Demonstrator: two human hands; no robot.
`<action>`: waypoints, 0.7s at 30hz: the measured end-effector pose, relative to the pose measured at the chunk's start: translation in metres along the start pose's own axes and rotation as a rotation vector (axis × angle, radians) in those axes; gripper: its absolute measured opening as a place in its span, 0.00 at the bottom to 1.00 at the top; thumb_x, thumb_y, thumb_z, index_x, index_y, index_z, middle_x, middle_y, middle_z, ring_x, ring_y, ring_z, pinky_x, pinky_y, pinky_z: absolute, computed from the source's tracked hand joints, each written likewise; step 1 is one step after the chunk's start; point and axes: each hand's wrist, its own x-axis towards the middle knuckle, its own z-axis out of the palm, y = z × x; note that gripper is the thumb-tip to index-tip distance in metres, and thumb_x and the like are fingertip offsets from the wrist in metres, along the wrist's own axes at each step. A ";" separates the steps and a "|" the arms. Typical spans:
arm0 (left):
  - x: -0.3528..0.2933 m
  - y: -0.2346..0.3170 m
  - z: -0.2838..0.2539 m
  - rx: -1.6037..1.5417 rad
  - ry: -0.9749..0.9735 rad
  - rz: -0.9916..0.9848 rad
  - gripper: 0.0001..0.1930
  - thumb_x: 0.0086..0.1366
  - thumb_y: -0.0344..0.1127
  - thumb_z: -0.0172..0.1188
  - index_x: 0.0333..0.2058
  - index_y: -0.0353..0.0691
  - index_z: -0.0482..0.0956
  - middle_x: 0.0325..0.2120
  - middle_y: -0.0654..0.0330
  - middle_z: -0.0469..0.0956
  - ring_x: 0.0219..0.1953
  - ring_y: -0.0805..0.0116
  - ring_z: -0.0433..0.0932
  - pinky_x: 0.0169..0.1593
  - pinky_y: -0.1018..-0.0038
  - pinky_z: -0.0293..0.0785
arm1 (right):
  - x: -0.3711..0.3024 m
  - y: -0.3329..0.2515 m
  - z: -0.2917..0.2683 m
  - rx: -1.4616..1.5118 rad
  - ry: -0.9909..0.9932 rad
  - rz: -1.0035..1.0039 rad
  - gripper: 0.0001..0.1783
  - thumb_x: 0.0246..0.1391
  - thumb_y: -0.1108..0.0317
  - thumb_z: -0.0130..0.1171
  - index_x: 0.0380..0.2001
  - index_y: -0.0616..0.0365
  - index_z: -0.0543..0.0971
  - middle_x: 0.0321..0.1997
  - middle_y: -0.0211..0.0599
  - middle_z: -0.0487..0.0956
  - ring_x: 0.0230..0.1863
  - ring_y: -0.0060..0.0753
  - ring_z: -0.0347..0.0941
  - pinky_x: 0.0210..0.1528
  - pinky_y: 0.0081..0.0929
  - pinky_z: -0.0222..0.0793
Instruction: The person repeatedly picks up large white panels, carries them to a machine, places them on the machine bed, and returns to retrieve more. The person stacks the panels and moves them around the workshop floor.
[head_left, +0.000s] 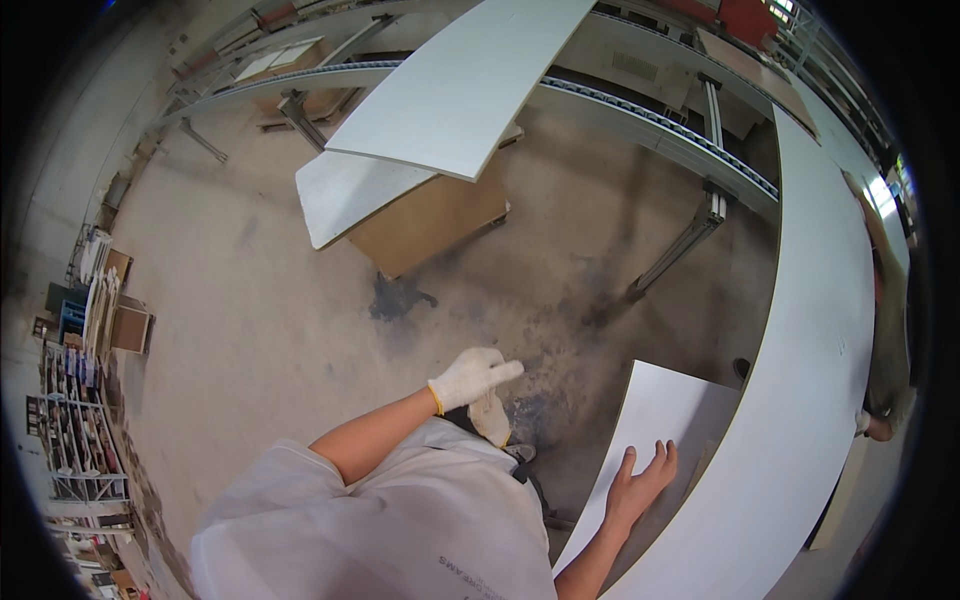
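My left hand wears a white knit glove with a yellow cuff. A second, loose work glove with a yellow edge hangs under its curled fingers, in front of my waist. My right hand is bare, its fingers spread and bent, holding nothing. Behind it lies a smaller white panel, and whether the hand touches that panel I cannot tell. A long white panel stretches along my right side, just beyond the right hand.
Ahead, a large white board lies across a roller conveyor. Below it, another white board tops a stack of brown panels. A conveyor leg stands on the floor. Another person's hand shows beyond the long panel. Shelves line the left.
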 end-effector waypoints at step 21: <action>0.236 -0.010 -0.152 -1.110 -0.059 -0.237 0.26 0.72 0.60 0.60 0.41 0.38 0.80 0.30 0.60 0.80 0.32 0.65 0.80 0.37 0.68 0.80 | 0.057 -0.119 0.032 -0.056 -0.025 0.414 0.30 0.58 0.63 0.68 0.59 0.70 0.75 0.68 0.60 0.69 0.70 0.62 0.62 0.73 0.49 0.60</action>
